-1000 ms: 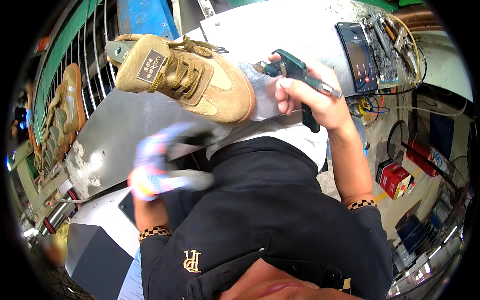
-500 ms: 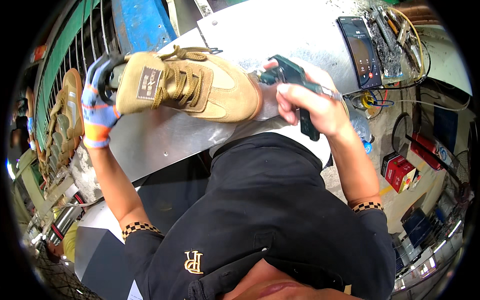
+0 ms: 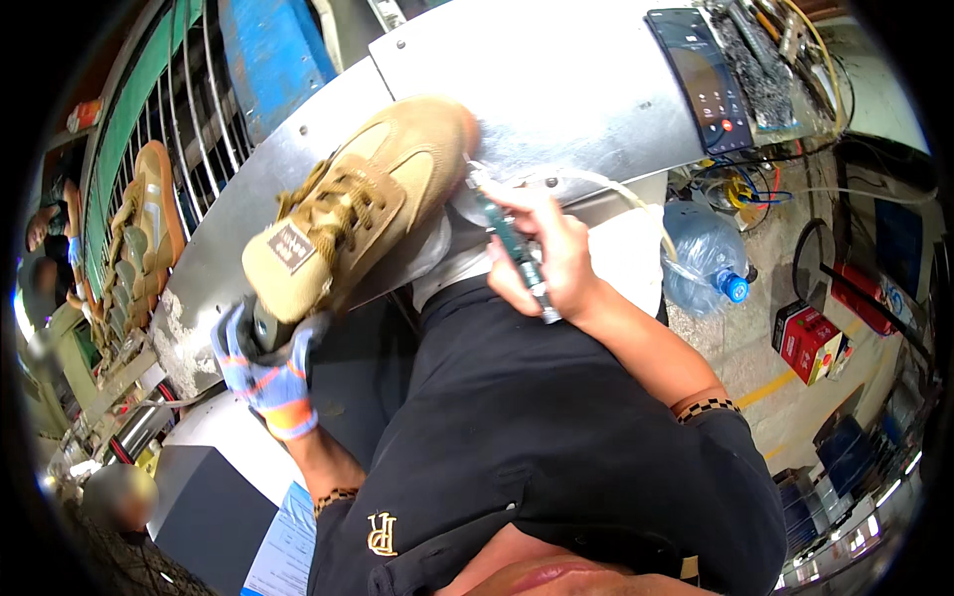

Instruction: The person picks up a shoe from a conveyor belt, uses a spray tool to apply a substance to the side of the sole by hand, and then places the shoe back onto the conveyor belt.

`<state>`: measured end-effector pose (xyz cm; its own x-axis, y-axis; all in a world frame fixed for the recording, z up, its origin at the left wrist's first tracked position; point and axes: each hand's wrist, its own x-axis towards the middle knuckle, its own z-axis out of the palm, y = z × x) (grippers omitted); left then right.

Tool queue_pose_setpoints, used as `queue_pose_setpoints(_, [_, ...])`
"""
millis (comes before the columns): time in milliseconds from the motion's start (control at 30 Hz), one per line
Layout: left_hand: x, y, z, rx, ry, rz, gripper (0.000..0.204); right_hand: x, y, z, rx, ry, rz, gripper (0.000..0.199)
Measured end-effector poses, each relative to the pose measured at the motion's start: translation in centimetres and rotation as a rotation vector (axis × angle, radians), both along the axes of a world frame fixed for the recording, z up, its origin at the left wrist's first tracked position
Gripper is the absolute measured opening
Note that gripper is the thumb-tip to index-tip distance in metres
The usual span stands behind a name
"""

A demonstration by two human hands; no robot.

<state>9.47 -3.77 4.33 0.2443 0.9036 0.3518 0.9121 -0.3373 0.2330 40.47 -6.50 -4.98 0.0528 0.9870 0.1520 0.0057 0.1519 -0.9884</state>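
A tan lace-up shoe [image 3: 417, 149] is tilted over the metal worktop, its toe pointing up and to the right. My left hand [image 3: 270, 377], in a blue, orange and black glove, is closed around the dark last end [image 3: 266, 326] protruding from the shoe's opening. In my bare right hand [image 3: 558, 248] is a dark green pistol-shaped air gun [image 3: 509, 236], whose metal tip is close to the sole edge at the toe. Whether the tip touches the shoe I cannot tell.
A phone [image 3: 699, 79] lies on the metal worktop [image 3: 556, 70], beside a pile of tools [image 3: 760, 60]. A pale hose [image 3: 606, 182] runs past a large water bottle [image 3: 704, 260]. More shoes [image 3: 154, 204] stand along the wire rack [image 3: 204, 109] at left. People are in the left background.
The shoe has swung from lying crosswise to a slant, heel toward me. My left hand has come nearer and rightward; my right hand has moved left and turned the air gun.
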Motion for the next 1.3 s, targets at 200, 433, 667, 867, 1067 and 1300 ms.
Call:
queue_pose_setpoints(200, [0.1, -6.5, -0.7, -0.155, -0.086, -0.049, 0.061, -0.7, -0.6, 0.2, 0.182, -0.150, 0.084, 0.060])
queue_pose_setpoints(433, [5.1, -7.6, 0.7, -0.383, -0.491, 0.306, 0.079, 4.4, 2.0, 2.2, 0.315, -0.362, 0.192, 0.062])
queue_pose_setpoints(667, [12.0, 10.6, 0.1, -0.288, -0.968, -0.128, 0.057, 6.6, 6.9, 5.6, 0.315, -0.769, 0.108, 0.062])
queue_pose_setpoints(867, [27.9, 33.1, -2.6, -0.206, -0.865, -0.221, 0.047, 16.0, -3.1, 2.9, -0.131, -0.018, -0.670, 0.033])
queue_pose_setpoints(1067, [36.8, 32.5, -5.8, 0.207, 0.173, -0.840, 0.041, 20.7, -6.1, -2.5, -0.500, 0.787, -0.719, 0.054])
queue_pose_setpoints(1300, [40.1, 22.1, -4.0, -0.550, 0.232, -0.900, 0.039, 22.5, -2.8, -2.4, -0.679, 1.040, -0.259, 0.075])
